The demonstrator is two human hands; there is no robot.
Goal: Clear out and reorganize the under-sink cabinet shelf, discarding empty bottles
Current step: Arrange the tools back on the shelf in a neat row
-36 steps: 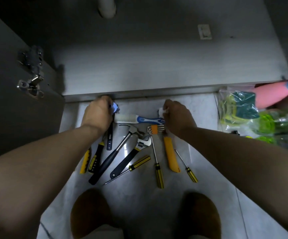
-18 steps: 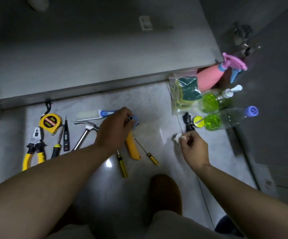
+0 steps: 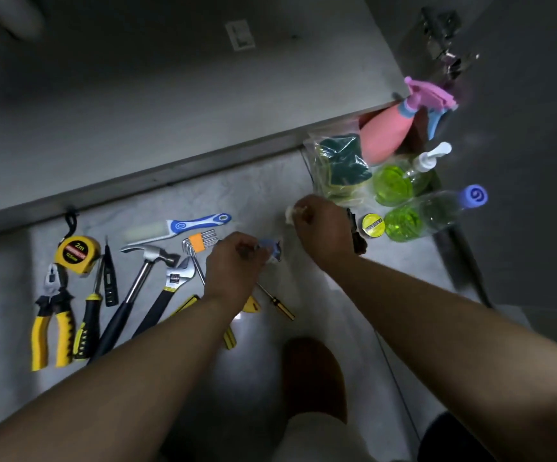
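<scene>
Mid-sorting, the left hand point(image 3: 233, 266) grips a small blue-tipped item point(image 3: 271, 249) and the right hand point(image 3: 324, 230) pinches a white scrap point(image 3: 290, 214), both probably needing setting down.

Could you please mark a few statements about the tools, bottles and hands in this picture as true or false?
1. The tape measure lies left of the hammer. True.
2. The left hand grips the hammer. False: it holds a small blue item, and the hammer lies apart from it.
3. The bottle with the blue cap holds green liquid. True.
4. The spray bottle is green. False: it is pink.
5. The right hand holds nothing. False: it pinches a small white item.
</scene>
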